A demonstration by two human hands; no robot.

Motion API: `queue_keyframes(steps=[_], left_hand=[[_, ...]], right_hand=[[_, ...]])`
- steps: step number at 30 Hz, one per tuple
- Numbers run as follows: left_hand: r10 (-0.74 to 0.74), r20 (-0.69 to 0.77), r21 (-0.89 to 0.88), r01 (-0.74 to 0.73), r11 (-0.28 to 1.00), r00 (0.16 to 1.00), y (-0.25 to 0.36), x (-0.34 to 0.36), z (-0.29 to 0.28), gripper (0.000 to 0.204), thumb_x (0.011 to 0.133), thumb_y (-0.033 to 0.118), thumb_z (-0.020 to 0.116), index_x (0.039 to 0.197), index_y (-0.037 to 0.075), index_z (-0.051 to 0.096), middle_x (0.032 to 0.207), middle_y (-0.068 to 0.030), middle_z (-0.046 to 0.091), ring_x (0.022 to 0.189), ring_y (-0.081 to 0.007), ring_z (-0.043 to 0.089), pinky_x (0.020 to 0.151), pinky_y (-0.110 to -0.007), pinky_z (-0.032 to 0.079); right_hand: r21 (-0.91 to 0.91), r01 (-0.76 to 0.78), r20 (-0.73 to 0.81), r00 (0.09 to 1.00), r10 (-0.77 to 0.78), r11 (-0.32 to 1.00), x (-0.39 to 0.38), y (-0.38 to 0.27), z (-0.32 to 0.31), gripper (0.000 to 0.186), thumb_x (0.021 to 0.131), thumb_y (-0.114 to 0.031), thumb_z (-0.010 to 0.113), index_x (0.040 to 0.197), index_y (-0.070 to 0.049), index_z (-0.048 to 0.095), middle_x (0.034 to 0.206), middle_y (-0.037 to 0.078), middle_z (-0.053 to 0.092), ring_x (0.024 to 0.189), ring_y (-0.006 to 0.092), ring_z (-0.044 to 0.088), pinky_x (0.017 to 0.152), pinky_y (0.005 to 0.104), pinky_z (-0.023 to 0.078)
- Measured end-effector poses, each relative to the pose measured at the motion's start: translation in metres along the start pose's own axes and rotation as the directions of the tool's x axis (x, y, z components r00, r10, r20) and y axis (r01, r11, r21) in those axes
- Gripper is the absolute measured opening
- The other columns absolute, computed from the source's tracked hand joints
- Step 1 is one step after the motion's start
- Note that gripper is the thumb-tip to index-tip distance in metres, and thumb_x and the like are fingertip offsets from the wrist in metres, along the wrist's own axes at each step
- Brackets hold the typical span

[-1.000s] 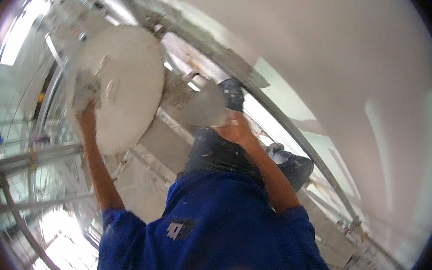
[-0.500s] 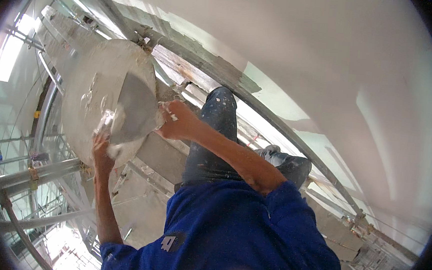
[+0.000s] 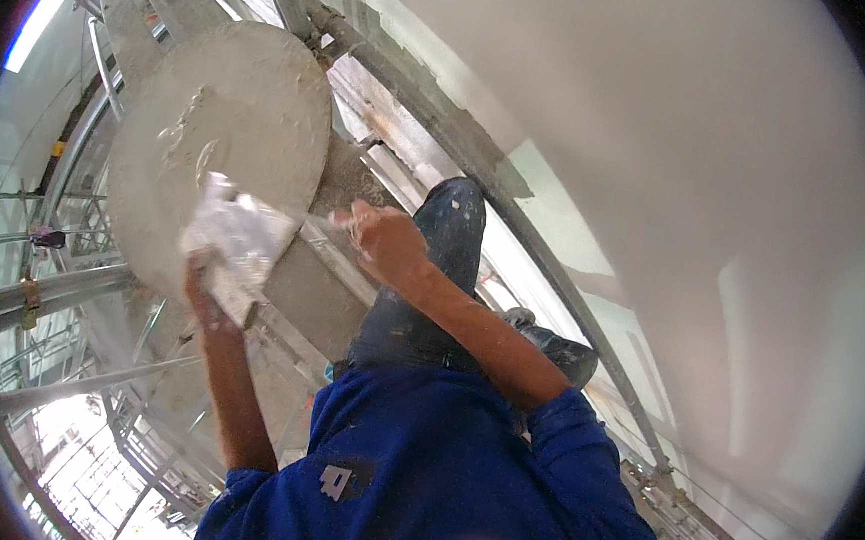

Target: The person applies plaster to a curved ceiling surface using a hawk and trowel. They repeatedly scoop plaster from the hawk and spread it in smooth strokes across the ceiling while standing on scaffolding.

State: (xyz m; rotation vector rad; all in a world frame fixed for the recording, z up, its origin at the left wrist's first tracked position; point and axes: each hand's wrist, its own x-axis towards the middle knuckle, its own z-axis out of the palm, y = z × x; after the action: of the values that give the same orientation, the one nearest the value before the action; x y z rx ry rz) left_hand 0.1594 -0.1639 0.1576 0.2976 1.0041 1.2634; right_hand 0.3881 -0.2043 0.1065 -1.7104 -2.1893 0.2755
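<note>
I see my left hand (image 3: 201, 279) gripping a plaster-caked hawk (image 3: 239, 236) before the round white board (image 3: 226, 145) far left. My right hand (image 3: 384, 242) clasps a trowel (image 3: 326, 220) beside it. I judge loading plaster; next needs 1 steady scoop.

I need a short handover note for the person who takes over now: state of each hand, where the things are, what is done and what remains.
Left hand: raised, gripping a plaster-smeared flat tool held against the round plaster board.
Right hand: closed on a thin tool; its blade meets the left-hand tool. Which kind of tool, I cannot tell.
Things: the board is coated with pale plaster, at the upper left over the scaffold tubes. The wall on the right is smooth and pale.
Done: much of the wall looks coated.
Left: a bare strip along the wall's edge appears unfinished.
</note>
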Motion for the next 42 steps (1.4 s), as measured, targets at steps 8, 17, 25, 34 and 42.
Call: queue_keyframes(steps=[8,17,25,34,42], left_hand=[[0.449,-0.025,0.994,0.070,-0.082,0.893,0.036,0.075,-0.042,0.032,0.073,0.024,0.058,0.083,-0.006,0.054,0.083,-0.0139,0.058,0.074,-0.0199,0.053,0.066,-0.034,0.042],[0.458,0.056,0.974,-0.148,0.169,0.887,-0.012,0.079,-0.075,0.031,0.071,0.021,0.062,0.090,-0.002,0.054,0.086,-0.0107,0.058,0.079,-0.0201,0.053,0.071,-0.032,0.040],[0.448,0.041,0.987,-0.105,0.120,0.893,-0.021,0.083,-0.094,0.031,0.073,0.019,0.061,0.093,-0.002,0.053,0.089,-0.0104,0.057,0.081,-0.0196,0.052,0.072,-0.030,0.041],[0.480,0.267,0.957,-0.172,-0.233,0.836,-0.029,0.095,-0.129,0.028,0.074,0.021,0.060,0.090,-0.002,0.054,0.088,-0.0109,0.058,0.079,-0.0210,0.053,0.071,-0.032,0.041],[0.358,-0.163,0.772,-0.107,0.627,0.919,-0.018,0.091,-0.112,0.029,0.073,0.018,0.059,0.090,-0.004,0.052,0.084,-0.0102,0.056,0.072,-0.0214,0.055,0.061,-0.032,0.044]], right_hand=[[-0.312,-0.354,-0.125,0.935,0.331,0.882,0.036,0.121,-0.045,0.028,0.068,-0.023,0.054,0.087,-0.003,0.055,0.056,0.013,0.055,0.049,0.0277,0.056,0.044,0.0371,0.045],[-0.607,-0.339,-0.189,0.940,0.285,0.718,0.112,0.188,-0.127,0.024,0.065,-0.020,0.059,0.076,0.001,0.056,0.063,0.013,0.058,0.057,0.0261,0.059,0.051,0.0341,0.047],[-0.647,-0.314,-0.168,0.947,0.273,0.694,0.127,0.198,-0.135,0.030,0.064,-0.017,0.059,0.085,0.004,0.055,0.062,0.014,0.058,0.056,0.0259,0.059,0.050,0.0342,0.048],[-0.660,-0.313,-0.261,0.948,0.182,0.683,0.129,0.197,-0.142,0.029,0.065,-0.016,0.058,0.089,0.001,0.055,0.062,0.014,0.059,0.055,0.0256,0.059,0.049,0.0346,0.048],[-0.618,-0.272,-0.161,0.962,0.220,0.737,0.097,0.189,-0.130,0.026,0.066,-0.021,0.058,0.081,-0.001,0.057,0.061,0.013,0.058,0.057,0.0243,0.059,0.051,0.0328,0.048]])
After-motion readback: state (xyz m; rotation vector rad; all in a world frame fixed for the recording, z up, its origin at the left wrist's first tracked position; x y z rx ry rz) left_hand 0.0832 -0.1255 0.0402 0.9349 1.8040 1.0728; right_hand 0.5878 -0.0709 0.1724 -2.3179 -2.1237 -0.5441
